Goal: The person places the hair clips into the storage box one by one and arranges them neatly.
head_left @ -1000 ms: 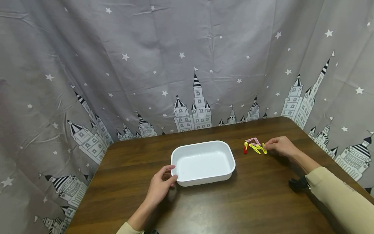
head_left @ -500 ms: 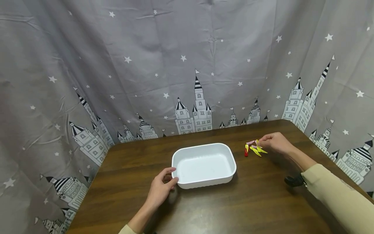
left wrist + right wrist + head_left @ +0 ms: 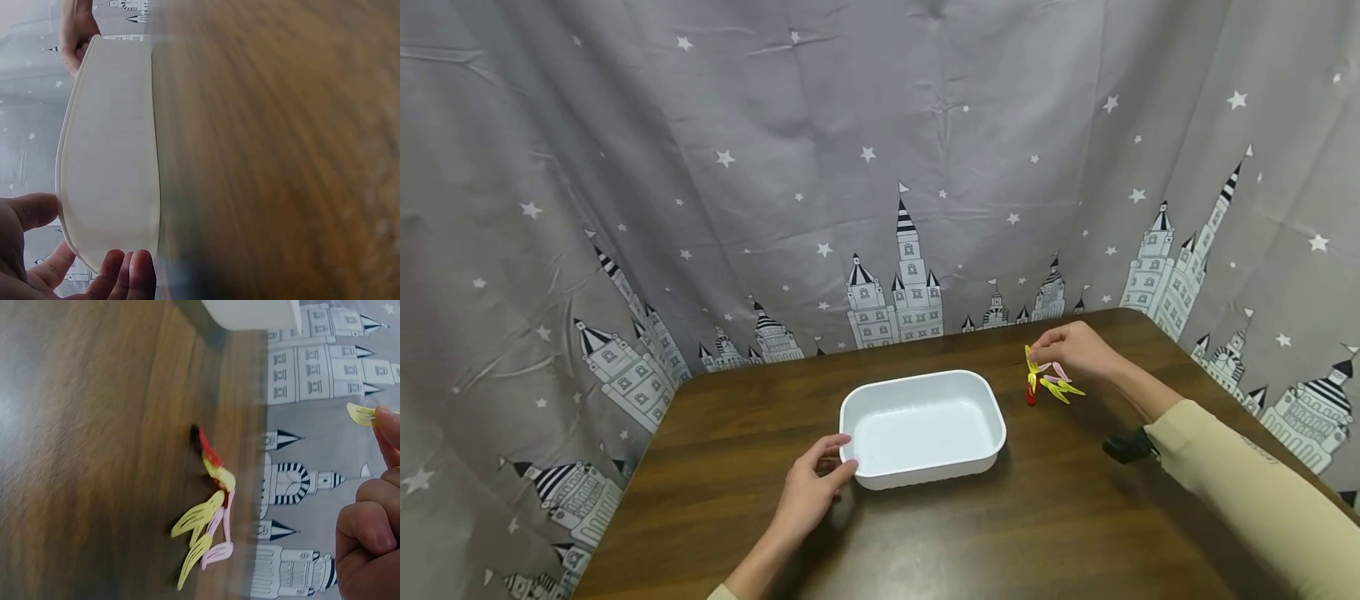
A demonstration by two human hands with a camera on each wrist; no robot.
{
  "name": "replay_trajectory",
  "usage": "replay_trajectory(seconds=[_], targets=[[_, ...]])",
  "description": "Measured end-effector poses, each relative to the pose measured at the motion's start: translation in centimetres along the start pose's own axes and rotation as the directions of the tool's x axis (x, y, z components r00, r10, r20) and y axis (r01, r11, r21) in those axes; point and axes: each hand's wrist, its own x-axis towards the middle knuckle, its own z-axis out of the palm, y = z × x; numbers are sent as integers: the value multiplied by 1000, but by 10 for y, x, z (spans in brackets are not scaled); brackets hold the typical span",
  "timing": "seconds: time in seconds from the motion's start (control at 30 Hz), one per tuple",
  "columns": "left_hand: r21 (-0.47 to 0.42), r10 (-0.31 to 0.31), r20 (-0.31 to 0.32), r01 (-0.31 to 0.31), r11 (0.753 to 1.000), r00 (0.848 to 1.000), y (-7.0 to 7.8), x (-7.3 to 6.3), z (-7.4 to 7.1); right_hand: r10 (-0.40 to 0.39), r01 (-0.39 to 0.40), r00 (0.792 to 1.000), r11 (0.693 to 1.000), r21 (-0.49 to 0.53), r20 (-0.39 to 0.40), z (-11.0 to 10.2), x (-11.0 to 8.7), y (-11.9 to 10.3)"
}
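Shifted: right hand (image 3: 1075, 346), carrying a yellow clip (image 3: 361, 414), has gone leftward over the clip pile (image 3: 199, 514); the left hand and tray sit about where they were.
Left hand: (image 3: 808, 487) grips the tray's left end, thumb at the rim, other fingers against the outer wall.
White tray: (image 3: 917, 478) on the table (image 3: 715, 467), long axis running left to right; no label or writing visible on it.
Held clip: past the tray's right end and farther from the person, well apart from the left hand.
Pile: red, yellow and pink clips, right of the tray, much nearer the right hand.
Right hand: thumb and finger pinch the yellow clip, clear of the table.
Right sleeve: (image 3: 1232, 492) small marks, perhaps lettering, unreadable.
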Motion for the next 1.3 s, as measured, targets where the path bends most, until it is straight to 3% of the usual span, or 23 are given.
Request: replay_trajectory(seconds=[0.13, 0.8, 1.3], targets=[[-5, 6, -9, -7, 1000, 1000, 1, 0, 0, 10, -14, 999, 994, 113, 35, 3, 5, -10], [8, 17, -12, -17, 1000, 1000, 3, 2, 2, -45, 47, 998, 998, -48, 45, 17, 22, -49], [48, 12, -4, -12, 999, 1000, 2, -2, -2, -129, 141, 982, 987, -81, 136, 38, 36, -81]])
